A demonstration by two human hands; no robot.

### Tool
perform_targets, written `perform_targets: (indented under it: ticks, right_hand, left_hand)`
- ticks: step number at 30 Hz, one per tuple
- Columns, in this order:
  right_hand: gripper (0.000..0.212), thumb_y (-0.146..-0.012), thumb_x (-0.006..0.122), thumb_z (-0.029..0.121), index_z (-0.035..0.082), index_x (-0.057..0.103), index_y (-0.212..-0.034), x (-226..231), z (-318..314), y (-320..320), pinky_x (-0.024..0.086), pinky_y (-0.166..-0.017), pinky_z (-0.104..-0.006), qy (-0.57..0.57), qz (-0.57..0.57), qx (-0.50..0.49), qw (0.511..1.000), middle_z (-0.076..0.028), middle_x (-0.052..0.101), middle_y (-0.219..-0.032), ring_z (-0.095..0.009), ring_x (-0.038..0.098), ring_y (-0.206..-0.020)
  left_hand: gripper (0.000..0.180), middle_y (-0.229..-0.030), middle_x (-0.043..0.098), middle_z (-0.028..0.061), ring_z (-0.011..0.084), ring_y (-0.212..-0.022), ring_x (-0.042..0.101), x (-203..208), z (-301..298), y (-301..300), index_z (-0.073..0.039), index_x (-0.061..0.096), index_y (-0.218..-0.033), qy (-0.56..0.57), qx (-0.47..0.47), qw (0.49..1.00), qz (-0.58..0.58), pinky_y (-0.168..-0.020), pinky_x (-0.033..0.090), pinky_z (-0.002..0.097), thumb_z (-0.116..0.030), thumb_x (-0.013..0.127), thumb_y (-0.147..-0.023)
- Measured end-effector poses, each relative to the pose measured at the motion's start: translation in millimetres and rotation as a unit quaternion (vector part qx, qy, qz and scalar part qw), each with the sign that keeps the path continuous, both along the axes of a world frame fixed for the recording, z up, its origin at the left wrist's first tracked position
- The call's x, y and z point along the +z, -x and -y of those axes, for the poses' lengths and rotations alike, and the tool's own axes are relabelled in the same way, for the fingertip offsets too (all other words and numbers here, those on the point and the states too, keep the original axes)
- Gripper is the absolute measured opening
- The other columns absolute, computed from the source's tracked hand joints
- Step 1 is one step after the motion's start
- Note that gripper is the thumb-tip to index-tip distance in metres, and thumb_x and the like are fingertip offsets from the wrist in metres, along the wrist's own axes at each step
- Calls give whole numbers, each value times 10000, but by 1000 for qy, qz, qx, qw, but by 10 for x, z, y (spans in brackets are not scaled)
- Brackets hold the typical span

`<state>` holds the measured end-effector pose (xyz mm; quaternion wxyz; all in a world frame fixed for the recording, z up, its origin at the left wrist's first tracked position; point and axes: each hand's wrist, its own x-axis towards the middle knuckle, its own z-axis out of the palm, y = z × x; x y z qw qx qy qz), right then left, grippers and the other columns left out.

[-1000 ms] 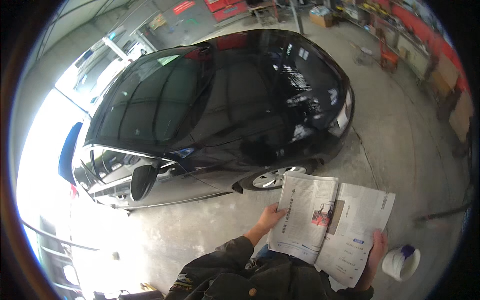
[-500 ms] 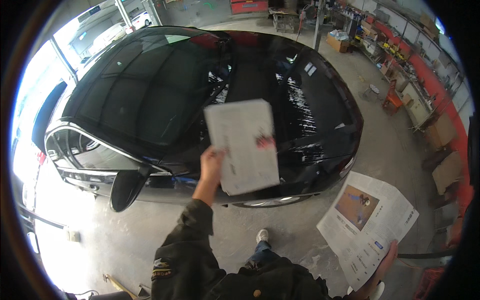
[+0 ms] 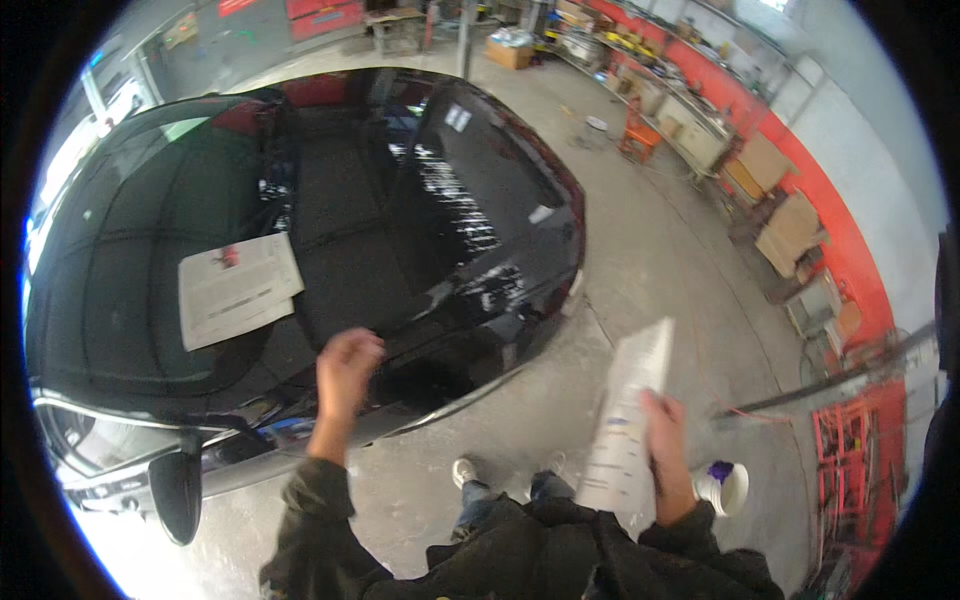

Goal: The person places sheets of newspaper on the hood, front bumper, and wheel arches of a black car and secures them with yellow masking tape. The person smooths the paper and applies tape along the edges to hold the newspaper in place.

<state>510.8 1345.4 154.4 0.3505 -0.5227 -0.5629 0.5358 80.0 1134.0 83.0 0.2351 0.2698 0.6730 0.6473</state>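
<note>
A folded newspaper (image 3: pixel 240 285) lies tilted on the windshield of a black car (image 3: pixel 350 220), near the base of the glass. My left hand (image 3: pixel 347 378) hovers over the car's near side, to the right of that paper and apart from it. Its fingers look curled in, somewhat blurred, with nothing visible in them. On my right side, my right hand (image 3: pixel 668 440) grips another folded newspaper (image 3: pixel 618 435) by its right edge, holding it upright in front of my body. The fingers behind that paper are hidden.
A side mirror (image 3: pixel 176 490) juts from the car's near side. Behind my right hand a white bucket (image 3: pixel 735 490) with something purple stands on the floor. Further right are a red rack (image 3: pixel 850 460), cardboard pieces (image 3: pixel 790 235) and a cluttered workbench (image 3: pixel 690 130). An orange stool (image 3: pixel 640 130) stands beside it.
My left hand has let go of its newspaper, which now rests on the windshield. The newspaper in my right hand has been folded narrower and brought closer in. The view has turned rightward.
</note>
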Motion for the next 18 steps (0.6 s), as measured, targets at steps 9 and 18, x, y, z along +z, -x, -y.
perform_targets:
  ticks: [9,18]
  right_hand:
    - [250,-945,708,207,-32,727,-876,-352,-168,772,465,-583,-266,40,-77,86,993,-36,690,-771,-89,606,-671]
    - [221,-1010,664,253,33,678,-1010,-556,-841,333,405,-489,-288,324,-229,309,864,-19,614,-720,-98,531,-555]
  left_hand:
    - [998,-1594,294,265,446,-1451,348,482,-779,-2763,-50,302,-1557,68,-243,892,-376,-1195,338,510,-182,833,-722]
    - [797,-1587,333,266,471,-1386,448,246,-1257,-3294,-5,368,-1523,89,-80,922,-367,-1084,465,498,42,665,-786]
